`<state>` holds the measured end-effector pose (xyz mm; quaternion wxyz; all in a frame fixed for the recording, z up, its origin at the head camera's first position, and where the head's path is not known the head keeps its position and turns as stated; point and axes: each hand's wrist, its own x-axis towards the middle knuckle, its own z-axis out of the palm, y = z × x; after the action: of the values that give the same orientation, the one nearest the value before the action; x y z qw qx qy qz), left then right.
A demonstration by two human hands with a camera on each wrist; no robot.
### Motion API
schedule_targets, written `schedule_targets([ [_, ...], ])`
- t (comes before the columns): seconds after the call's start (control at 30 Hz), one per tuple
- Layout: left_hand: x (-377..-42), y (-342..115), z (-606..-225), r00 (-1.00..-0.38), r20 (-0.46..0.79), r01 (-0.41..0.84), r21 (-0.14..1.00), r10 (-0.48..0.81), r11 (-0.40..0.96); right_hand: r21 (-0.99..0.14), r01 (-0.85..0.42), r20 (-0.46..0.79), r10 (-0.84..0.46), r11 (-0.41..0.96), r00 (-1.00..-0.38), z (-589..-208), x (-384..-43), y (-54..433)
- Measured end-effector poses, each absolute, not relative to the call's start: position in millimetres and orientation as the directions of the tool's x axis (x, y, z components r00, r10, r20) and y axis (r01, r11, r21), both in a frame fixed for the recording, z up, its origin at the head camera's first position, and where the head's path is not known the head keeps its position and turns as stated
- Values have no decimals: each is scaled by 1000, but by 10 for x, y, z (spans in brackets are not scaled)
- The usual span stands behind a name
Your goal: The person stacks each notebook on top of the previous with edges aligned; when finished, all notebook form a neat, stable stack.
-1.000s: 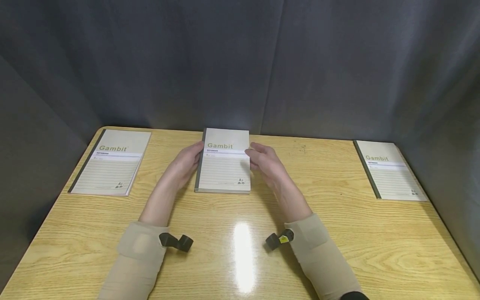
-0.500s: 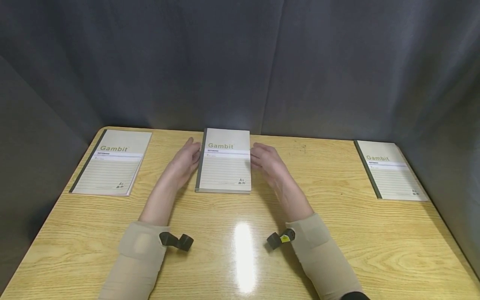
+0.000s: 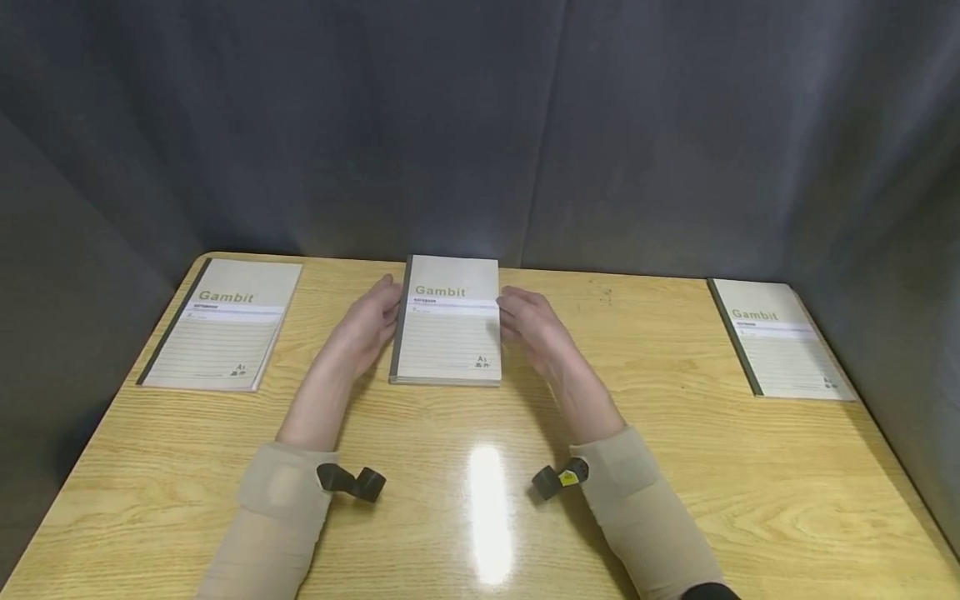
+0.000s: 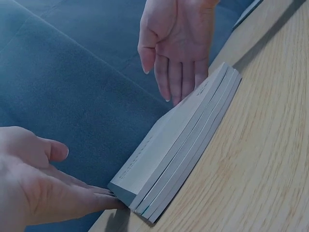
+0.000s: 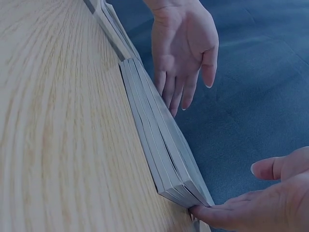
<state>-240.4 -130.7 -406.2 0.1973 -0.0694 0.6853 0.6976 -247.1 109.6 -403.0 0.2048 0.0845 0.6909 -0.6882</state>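
Observation:
A stack of several "Gambit" notebooks point(image 3: 447, 333) with light covers and dark spines lies at the table's middle back. Along its spine side is my left hand point(image 3: 363, 325), fingers extended and thumb raised off the cover. My right hand point(image 3: 536, 325) stands at the opposite edge, also with straight fingers. In the left wrist view, the left hand's fingertips point(image 4: 108, 197) meet the stack's lower corner. The right wrist view has the right hand's fingertips point(image 5: 200, 211) against the near side of the stack point(image 5: 154, 130). Neither hand grips it.
Another notebook point(image 3: 217, 333) lies at the left end of the wooden table point(image 3: 420, 533), seemingly with more beneath it. At the right end lies a further notebook point(image 3: 780, 342). A dark curtain point(image 3: 480, 133) hangs behind the table and along its sides.
My right thumb has come off the top cover to the edge. The left hand has drawn slightly away from the spine, its thumb now raised. The stack has stayed in place.

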Motion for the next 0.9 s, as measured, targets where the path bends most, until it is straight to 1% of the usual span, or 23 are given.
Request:
schedule_targets([
  [0.23, -2367, -1379, -4035, -933, -344, -344, 939, 105, 12, -921, 388, -381, -145, -25, -913, -4072, -2465, 1162],
  [0.33, -2329, -1383, -3949, -948, -309, -307, 951, 73, 47, -934, 355, -347, -143, -40, -927, -4062, -2468, 1296],
  [0.43, -2300, -1372, -3843, -964, -259, -254, 964, 58, 75, -947, 320, -314, -142, -21, -939, -4030, -2474, 1507],
  [0.5, -2298, -1306, -3778, -972, -230, -227, 972, 55, 59, -955, 297, -295, -137, 11, -945, -4002, -2475, 1708],
  [0.6, -2298, -1125, -3725, -979, -190, -191, 982, 72, -9, -964, 261, -266, -129, 51, -955, -3962, -2466, 2033],
  [0.7, -2308, -825, -3670, -978, -171, -179, 982, 124, -58, -967, 218, -231, -98, 128, -968, -3927, -2444, 2375],
  [0.83, -2352, -312, -3644, -955, -169, -190, 979, 243, -68, -966, 147, -166, -71, 214, -984, -3923, -2385, 2815],
  [0.9, -2368, -35, -3666, -935, -178, -208, 976, 308, -68, -965, 128, -147, -66, 228, -987, -3939, -2350, 3020],
])
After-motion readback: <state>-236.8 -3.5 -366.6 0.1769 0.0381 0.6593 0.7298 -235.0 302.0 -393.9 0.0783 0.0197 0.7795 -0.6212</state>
